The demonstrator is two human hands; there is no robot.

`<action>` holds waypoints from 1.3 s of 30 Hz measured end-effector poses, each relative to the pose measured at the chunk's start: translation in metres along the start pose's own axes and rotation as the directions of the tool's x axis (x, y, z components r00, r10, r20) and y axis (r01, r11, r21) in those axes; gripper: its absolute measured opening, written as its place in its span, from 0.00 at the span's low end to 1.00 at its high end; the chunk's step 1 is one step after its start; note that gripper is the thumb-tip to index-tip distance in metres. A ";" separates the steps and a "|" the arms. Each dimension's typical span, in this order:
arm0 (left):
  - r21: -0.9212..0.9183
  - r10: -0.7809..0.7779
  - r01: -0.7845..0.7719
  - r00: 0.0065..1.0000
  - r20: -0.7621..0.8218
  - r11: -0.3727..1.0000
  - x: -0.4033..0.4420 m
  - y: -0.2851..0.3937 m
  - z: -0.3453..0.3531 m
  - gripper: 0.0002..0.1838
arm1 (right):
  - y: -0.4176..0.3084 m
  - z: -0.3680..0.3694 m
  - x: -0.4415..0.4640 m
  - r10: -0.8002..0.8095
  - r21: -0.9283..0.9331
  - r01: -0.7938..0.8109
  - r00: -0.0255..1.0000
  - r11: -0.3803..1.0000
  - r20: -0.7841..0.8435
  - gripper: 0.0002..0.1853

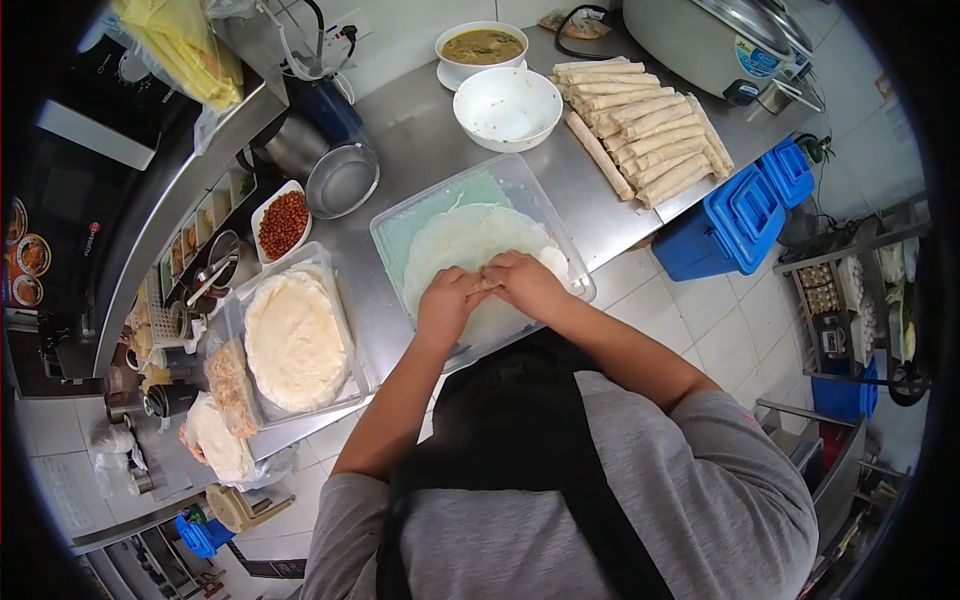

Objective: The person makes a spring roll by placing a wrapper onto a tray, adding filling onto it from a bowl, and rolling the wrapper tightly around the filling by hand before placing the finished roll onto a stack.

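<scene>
A round, thin, pale spring roll wrapper (pixel 470 232) lies on a clear plastic lid or tray (pixel 545 195) with a greenish sheet under it, at the counter's front edge. My left hand (pixel 447 300) and my right hand (pixel 524 283) meet over the wrapper's near part. Fingers of both are closed around a short strip of brownish filling (pixel 487 285), partly hidden by them. To the right, beyond the tray, a stack of rolled spring rolls (pixel 650 130) sits on the steel counter. To the left, a clear plastic container (pixel 358 375) holds a pile of round wrappers (pixel 297 335).
Beyond the tray stand a white bowl (pixel 508 108) and a bowl of soup (pixel 482 46). A dish of red-brown peanuts or beans (pixel 283 225) and a metal pan (pixel 342 181) are left. A large cooker (pixel 705 45) stands back right; blue bins (pixel 725 225) are below the counter.
</scene>
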State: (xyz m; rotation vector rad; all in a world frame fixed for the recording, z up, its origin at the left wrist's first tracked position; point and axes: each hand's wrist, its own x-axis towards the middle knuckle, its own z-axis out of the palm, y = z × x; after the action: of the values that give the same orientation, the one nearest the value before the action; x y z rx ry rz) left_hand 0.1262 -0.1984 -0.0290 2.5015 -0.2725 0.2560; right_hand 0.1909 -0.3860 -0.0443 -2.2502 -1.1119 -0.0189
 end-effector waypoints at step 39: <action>0.053 0.037 -0.021 0.947 -0.320 0.998 -0.044 -0.054 -0.013 0.08 | -0.006 -0.021 -0.031 0.071 -0.187 -0.102 0.984 0.977 -0.165 0.26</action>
State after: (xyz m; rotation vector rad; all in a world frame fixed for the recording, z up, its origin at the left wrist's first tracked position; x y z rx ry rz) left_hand 0.0962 -0.1419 -0.0587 2.4561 -0.1696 0.6820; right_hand 0.1715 -0.4168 -0.0332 -2.4211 -0.9620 -0.2766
